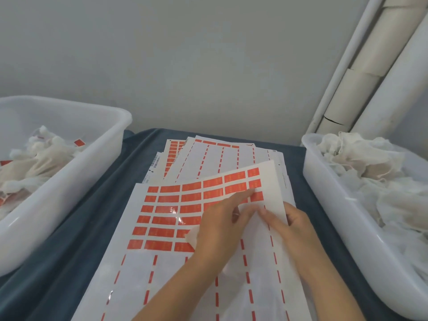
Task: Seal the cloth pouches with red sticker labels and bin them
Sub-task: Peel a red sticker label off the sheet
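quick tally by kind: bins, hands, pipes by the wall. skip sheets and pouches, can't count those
White bins: 2, left bin holding pouches with red labels, right bin holding plain pouches
Hands: 2, left hand and right hand, both on the top sticker sheet
Pipes by the wall: 2, covered pipe and bare pipe
Total: 6

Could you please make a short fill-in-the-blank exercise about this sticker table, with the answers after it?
1. The stickers on the top sheet are ____ in colour.
2. The sheets lie on a dark ____ cloth over the table.
3. Pouches that already carry stickers lie in the tub on the ____ side.
4. The left hand and the right hand meet on the top ____.

Missing words: red; blue; left; sheet
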Demonstrator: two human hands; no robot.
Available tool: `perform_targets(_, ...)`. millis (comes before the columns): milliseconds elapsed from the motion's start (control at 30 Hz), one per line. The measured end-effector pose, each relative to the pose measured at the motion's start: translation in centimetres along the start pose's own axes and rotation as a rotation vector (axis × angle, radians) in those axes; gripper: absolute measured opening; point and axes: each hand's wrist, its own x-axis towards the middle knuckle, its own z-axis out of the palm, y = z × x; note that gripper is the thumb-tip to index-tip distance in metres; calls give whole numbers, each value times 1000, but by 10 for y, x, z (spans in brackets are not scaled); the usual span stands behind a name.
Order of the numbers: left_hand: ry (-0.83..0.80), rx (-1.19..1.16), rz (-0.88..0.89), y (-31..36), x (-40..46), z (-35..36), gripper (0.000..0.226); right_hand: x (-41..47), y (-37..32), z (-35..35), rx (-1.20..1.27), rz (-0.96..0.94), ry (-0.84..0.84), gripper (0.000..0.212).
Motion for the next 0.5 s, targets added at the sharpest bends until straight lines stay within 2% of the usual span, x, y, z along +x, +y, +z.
perform_targets(167,85,135,210,2,-4,-9,37,-6,-5,5,-100,-194,50,33)
perform_targets(333,285,244,424,1,-6,-12,32,-13,-10,11,-259,-362,84,29)
perform_targets(500,168,204,438,4,-7,-23,30,-16,-11,12,-296,-463,79,32)
